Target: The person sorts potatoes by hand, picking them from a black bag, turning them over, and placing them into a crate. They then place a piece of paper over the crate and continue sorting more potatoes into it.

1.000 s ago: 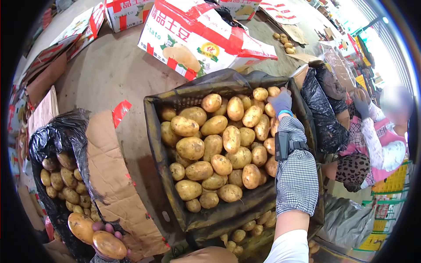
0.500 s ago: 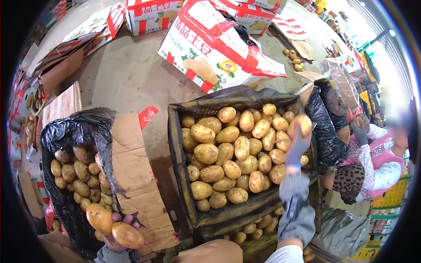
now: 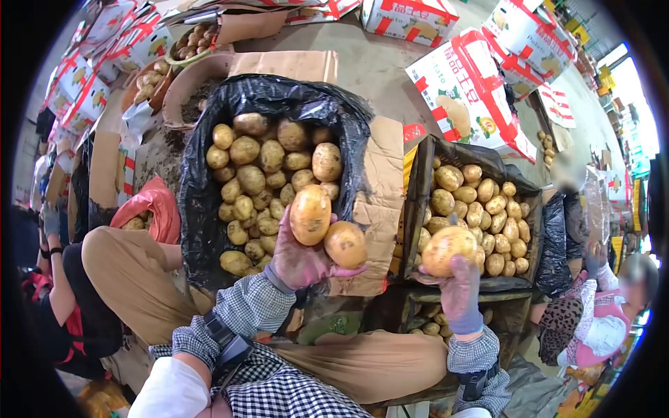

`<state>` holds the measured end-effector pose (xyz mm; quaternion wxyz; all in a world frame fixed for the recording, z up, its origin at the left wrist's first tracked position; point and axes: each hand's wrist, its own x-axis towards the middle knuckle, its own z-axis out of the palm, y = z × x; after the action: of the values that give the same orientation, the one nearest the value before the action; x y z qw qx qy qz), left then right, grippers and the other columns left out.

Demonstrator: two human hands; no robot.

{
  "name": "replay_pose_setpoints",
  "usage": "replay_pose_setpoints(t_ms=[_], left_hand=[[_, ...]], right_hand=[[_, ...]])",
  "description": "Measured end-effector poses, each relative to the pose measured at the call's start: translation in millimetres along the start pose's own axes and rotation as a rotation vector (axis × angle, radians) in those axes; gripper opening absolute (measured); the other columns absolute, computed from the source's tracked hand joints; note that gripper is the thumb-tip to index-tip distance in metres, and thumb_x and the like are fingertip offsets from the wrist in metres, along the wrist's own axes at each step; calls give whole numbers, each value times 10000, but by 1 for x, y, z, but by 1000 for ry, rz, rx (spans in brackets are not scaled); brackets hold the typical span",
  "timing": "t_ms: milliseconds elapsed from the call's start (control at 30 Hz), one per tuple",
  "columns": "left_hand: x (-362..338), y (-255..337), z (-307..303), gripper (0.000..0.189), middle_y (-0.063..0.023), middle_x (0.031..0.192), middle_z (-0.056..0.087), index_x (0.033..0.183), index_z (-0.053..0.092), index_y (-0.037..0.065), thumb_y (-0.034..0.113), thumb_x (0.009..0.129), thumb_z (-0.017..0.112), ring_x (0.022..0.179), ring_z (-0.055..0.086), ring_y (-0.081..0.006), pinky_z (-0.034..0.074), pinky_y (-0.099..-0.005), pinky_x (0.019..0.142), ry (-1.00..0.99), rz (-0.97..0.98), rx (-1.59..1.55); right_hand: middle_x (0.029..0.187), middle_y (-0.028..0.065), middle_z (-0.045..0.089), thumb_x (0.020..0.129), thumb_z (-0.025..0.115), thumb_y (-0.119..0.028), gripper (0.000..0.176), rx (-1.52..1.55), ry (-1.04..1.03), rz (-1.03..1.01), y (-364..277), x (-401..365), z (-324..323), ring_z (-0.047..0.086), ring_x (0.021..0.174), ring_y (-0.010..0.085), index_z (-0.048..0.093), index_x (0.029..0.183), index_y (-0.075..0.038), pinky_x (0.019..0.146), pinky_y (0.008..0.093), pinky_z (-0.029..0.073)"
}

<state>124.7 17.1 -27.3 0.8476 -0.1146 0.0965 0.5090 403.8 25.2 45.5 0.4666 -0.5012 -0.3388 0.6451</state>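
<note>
Potatoes [image 3: 251, 179] lie in the box [image 3: 380, 209]; right of it stands the crate [image 3: 488, 284], a carton [image 3: 468, 96] behind; left, a sack [image 3: 156, 200].

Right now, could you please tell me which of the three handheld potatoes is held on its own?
The potato in the right hand: it is held singly, whereas the other two potatoes share the left hand.

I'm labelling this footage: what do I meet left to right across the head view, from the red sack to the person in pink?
Red sack, left hand holding two potatoes, right hand holding one potato, person in pink.
</note>
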Motion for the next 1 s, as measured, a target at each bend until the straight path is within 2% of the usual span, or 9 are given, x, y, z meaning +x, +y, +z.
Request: replay_pose_setpoints(t_ms=[233, 300, 367, 400, 533, 633, 733, 833, 1000], left_hand=[[-53, 13, 23, 710, -108, 1413, 392, 1359, 408, 221, 703, 838, 424, 1301, 357, -419, 282, -727, 977, -130, 189, 124], [-61, 15, 20, 733, -128, 1437, 349, 1389, 360, 227, 712, 841, 403, 1304, 345, -435, 287, -722, 975, -180, 139, 25], [-65, 9, 24, 717, -118, 1449, 338, 1392, 361, 229, 707, 857, 366, 1322, 332, -408, 280, -697, 989, -180, 162, 8], [-66, 5, 26, 717, -118, 1449, 338, 1392, 361, 229, 707, 857, 366, 1322, 332, -408, 280, -697, 989, -198, 153, 7], [-66, -13, 37, 638, -129, 1410, 407, 1337, 445, 238, 669, 872, 369, 1332, 327, -356, 204, -645, 1062, -83, 161, 69], [-56, -33, 62, 616, -143, 1389, 441, 1293, 503, 223, 659, 878, 371, 1312, 359, -325, 211, -609, 1072, -80, 69, 112], [-15, -74, 95, 625, -145, 1394, 439, 1313, 496, 214, 656, 886, 381, 1295, 381, -333, 280, -621, 1035, -116, -118, 60], [17, -101, 102, 626, -148, 1395, 443, 1315, 505, 215, 655, 884, 394, 1298, 381, -329, 322, -621, 1011, -259, -231, 119], [48, -107, 84, 715, -161, 1420, 409, 1269, 541, 104, 676, 858, 421, 1339, 336, -328, 279, -638, 1041, -142, -250, 136]], right_hand=[[1080, 96, 622, 836, 699, -173, 496, -39, -13, 120, 16, -54, 92, 650, 904, 184, 480, 1251, -15, 728, 316, 565], [1108, 92, 613, 843, 691, -237, 520, -29, 1, 79, 33, -57, 104, 615, 1007, 190, 471, 1269, -37, 806, 342, 538], [1169, 92, 590, 855, 660, -330, 549, 338, 23, -8, 53, -49, 111, 567, 1106, 209, 459, 1289, -61, 899, 380, 489], [1293, 187, 527, 888, 589, -405, 583, 439, 32, -16, 56, -44, 119, 544, 1147, 259, 434, 1310, -34, 862, 343, 519], [1314, 160, 507, 855, 589, -506, 645, 638, -129, 0, 57, -36, 110, 502, 1197, 287, 445, 1305, -67, 944, 454, 478], [1288, 124, 527, 858, 509, -599, 671, 780, -149, -9, 43, -40, 82, 494, 1205, 329, 455, 1303, -99, 994, 540, 414], [1390, 153, 411, 840, 394, -699, 754, 909, -56, -37, 15, -40, 21, 423, 1263, 383, 412, 1326, -123, 1005, 652, 341], [1375, 141, 412, 819, 398, -716, 760, 956, 42, -119, -13, -38, -19, 418, 1256, 380, 403, 1326, -149, 983, 653, 362], [1396, 156, 393, 771, 478, -711, 819, 990, 279, -275, -21, 18, -148, 426, 1235, 403, 388, 1346, -135, 973, 629, 386]])
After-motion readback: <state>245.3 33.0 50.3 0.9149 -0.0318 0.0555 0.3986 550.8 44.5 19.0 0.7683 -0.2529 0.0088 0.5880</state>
